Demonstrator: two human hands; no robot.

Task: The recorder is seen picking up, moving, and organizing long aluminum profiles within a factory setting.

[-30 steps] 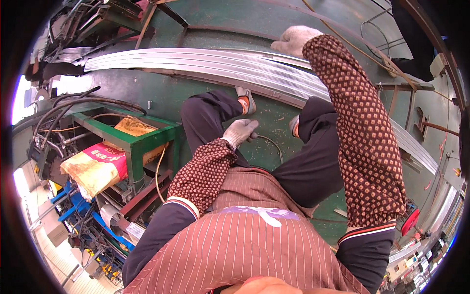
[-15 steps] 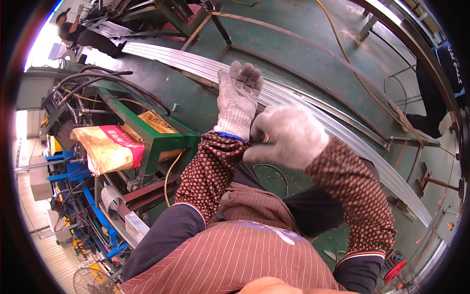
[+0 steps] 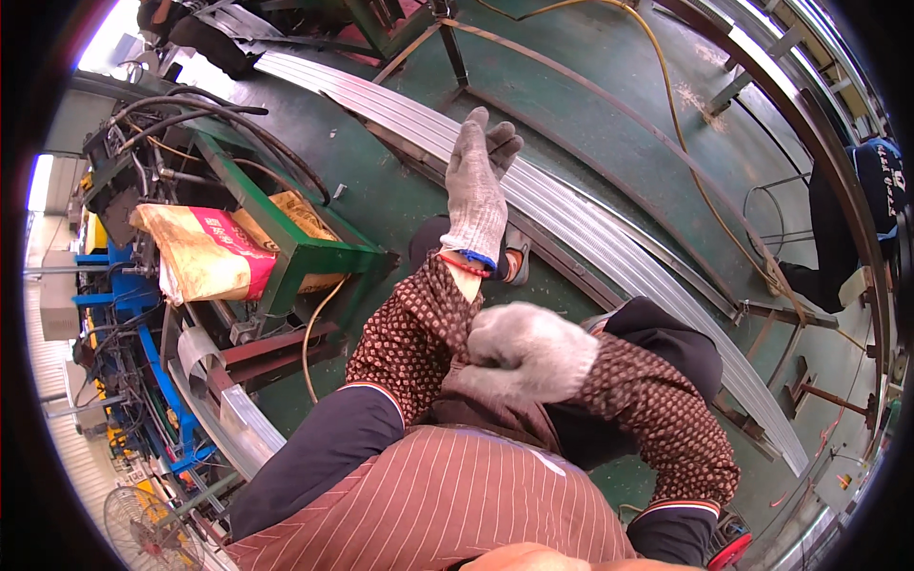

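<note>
My left hand [image 3: 478, 195], in a grey-white knitted glove with a blue and red cuff, is raised with its fingers stretched out and holds nothing. A strip of bare wrist shows between the glove and the brown patterned sleeve cover [image 3: 405, 328] on that forearm. My right hand [image 3: 533, 354], gloved in the same knit, is curled against this sleeve cover and pinches its cloth below the wrist; the fingertips are partly hidden. Beyond my hands, long silvery metal profiles [image 3: 595, 238] lie side by side, running from upper left to lower right.
A green metal frame [image 3: 314, 271] stands at left beside a yellow and red sack [image 3: 214, 252]. Behind it are blue machinery [image 3: 171, 385] and a fan [image 3: 143, 523]. A yellow hose [image 3: 671, 105] crosses the green floor. One person [image 3: 195, 38] is at far left, another [image 3: 871, 190] at right.
My right hand has moved down from the left wrist along the forearm, drawing the sleeve cover back and baring some wrist. My left hand has risen slightly, and the view has shifted.
</note>
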